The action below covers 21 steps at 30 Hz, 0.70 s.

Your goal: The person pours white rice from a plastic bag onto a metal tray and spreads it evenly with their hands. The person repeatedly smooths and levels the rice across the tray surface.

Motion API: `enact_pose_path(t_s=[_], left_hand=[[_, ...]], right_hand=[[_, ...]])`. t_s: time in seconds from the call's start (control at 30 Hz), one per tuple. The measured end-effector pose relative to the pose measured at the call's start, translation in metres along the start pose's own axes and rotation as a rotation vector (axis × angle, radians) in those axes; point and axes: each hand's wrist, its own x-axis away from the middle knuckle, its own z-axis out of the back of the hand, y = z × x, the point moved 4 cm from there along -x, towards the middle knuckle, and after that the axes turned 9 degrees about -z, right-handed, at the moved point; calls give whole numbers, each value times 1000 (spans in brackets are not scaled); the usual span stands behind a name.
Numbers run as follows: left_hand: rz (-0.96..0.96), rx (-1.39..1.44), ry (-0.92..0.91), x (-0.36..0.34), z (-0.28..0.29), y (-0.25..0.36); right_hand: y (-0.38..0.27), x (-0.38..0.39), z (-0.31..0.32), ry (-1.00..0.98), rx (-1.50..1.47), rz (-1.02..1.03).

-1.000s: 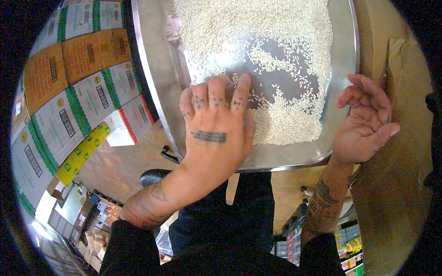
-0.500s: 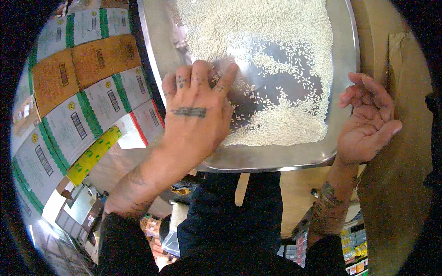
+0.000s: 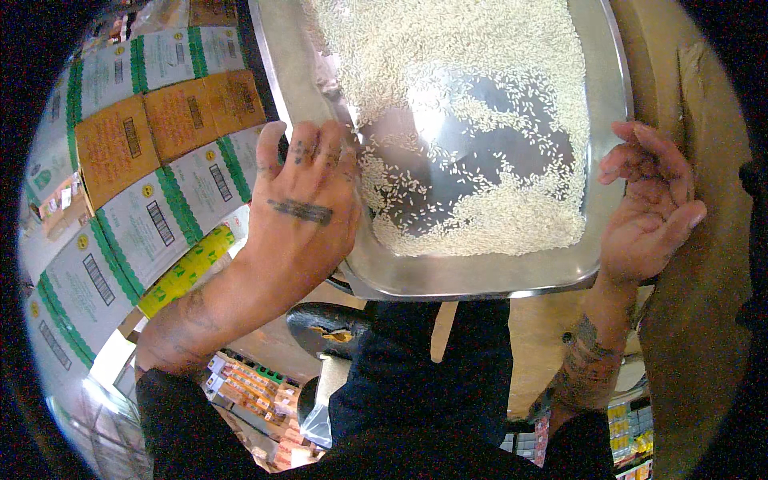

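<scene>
A stainless steel tray (image 3: 480,280) holds white rice grains (image 3: 512,224), thick along the top and bottom, sparse in the middle where shiny metal shows. My left hand (image 3: 308,204), back up, has curled fingers over the tray's left rim, apparently gripping it; the fingertips are partly hidden. Beside the right rim, my right hand (image 3: 648,212) is turned palm up, fingers apart and loosely bent, holding nothing.
Stacked boxes (image 3: 180,104), white-green and brown, stand at the left, with yellow patterned material (image 3: 180,272) below. Brown cardboard (image 3: 680,336) lies along the right side. A dark torn padded seat (image 3: 324,324) and distant shelved goods (image 3: 256,384) show below.
My left hand has moved leftward from the rice on the tray floor to the left rim. My right hand stays beside the right rim, fingers still loosely bent.
</scene>
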Motion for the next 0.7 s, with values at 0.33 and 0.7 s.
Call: enact_pose_path(t_s=[0.33, 0.7], left_hand=[[65, -59, -267, 76, 11, -67], [243, 618, 457, 65, -9, 0]], right_hand=[[-1, -3, 0, -17, 51, -17], [-2, -5, 3, -117, -63, -18]])
